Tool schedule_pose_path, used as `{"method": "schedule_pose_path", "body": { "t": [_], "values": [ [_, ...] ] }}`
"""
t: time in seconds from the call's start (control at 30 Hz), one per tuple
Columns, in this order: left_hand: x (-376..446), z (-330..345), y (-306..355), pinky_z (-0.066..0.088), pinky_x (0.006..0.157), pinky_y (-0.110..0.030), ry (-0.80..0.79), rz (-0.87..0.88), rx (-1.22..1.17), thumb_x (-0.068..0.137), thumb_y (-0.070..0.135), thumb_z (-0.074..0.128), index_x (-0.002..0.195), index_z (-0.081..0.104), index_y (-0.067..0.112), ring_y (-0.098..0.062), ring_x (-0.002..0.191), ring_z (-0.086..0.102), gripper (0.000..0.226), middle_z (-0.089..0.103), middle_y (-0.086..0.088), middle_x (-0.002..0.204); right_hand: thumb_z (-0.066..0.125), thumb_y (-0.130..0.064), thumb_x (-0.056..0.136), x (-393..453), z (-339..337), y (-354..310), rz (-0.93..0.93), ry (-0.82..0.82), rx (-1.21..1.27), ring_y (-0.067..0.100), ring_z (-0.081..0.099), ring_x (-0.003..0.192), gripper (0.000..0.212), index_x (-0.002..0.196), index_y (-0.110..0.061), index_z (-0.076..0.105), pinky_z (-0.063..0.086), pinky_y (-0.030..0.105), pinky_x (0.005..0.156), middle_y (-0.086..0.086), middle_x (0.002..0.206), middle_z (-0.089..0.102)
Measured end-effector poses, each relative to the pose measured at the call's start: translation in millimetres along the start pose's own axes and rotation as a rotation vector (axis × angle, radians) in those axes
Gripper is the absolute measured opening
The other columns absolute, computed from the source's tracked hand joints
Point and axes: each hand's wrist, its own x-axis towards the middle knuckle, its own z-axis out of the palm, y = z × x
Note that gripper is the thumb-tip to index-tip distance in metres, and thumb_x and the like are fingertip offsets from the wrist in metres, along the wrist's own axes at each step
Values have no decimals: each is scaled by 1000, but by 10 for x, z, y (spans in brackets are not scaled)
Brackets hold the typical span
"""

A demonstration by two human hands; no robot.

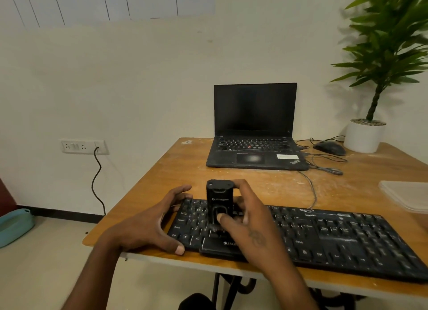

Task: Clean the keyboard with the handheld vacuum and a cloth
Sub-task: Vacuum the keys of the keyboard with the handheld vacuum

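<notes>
A black keyboard (324, 235) lies along the near edge of the wooden table (266, 182). A small black handheld vacuum (218, 198) stands upright on the keyboard's left part. My right hand (247, 221) grips it, fingers curled round its far side and thumb pressed on its front. My left hand (152, 219) holds the keyboard's left end, fingers curved over the far corner and thumb at the near edge. No cloth is identifiable for certain.
An open black laptop (254, 133) stands at the back of the table, with a mouse (330, 147), cables (324, 166) and a potted plant (366, 133) to its right. A pale flat object (407, 194) lies at the right edge. A wall socket (83, 146) with a cord is at left.
</notes>
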Motion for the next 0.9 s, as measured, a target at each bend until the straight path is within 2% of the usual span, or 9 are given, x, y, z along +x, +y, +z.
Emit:
{"method": "schedule_pose_path", "body": {
  "t": [0.13,0.2,0.27,0.33,0.43,0.53,0.63,0.77,0.9],
  "values": [
    [3,5,-24,45,106,-11,5,5,-5,71,21,98,155,14,65,13,136,43,126,34,25,159,66,-1,93,-125,-378,18,47,83,68,-27,57,69,47,118,-37,48,46,4,50,-21,99,53],
    [8,4,-28,45,106,-12,5,6,-13,70,21,98,155,14,65,12,137,43,127,35,25,158,68,-3,92,-161,-507,46,55,116,53,-32,52,70,51,113,-44,47,42,1,48,-26,98,47],
    [7,-3,-29,45,107,-13,4,10,-17,71,18,97,156,14,63,11,138,43,128,35,25,158,69,-4,92,-158,-519,70,36,124,28,-32,52,74,52,114,-46,48,44,2,50,-26,101,49],
    [7,-5,-19,46,107,-14,5,10,-18,70,18,97,156,13,63,10,138,44,128,35,25,159,68,-2,92,-128,-439,82,24,107,28,-21,62,75,49,117,-40,50,53,10,55,-23,99,56],
    [13,12,15,47,107,-16,5,2,0,66,29,98,154,13,66,11,137,43,128,33,28,159,68,-7,93,-26,-181,73,-3,34,-10,4,73,84,49,122,-43,50,64,39,68,-16,105,65],
    [28,35,41,46,109,-18,7,-9,13,62,41,99,152,12,69,9,141,40,128,30,29,161,67,-12,93,83,23,40,-31,-28,-35,8,72,92,52,122,-50,48,64,42,74,-15,110,66],
    [42,49,58,46,110,-19,1,-8,18,61,43,98,152,12,68,7,143,39,128,27,27,163,67,-11,94,91,-26,47,-10,-35,-13,-1,69,94,50,124,-47,48,64,34,72,-14,113,65],
    [58,84,78,45,110,-17,2,2,39,60,46,97,154,11,66,11,140,38,129,25,28,163,67,-2,93,-80,-386,69,27,52,47,-25,59,78,49,121,-39,49,50,8,55,-17,102,57],
    [111,154,97,43,108,-12,17,26,62,62,40,98,155,9,64,16,138,37,131,24,30,162,68,-1,92,-156,-527,99,11,100,53,-31,54,73,51,118,-41,48,45,3,52,-25,101,50]
  ]
}}
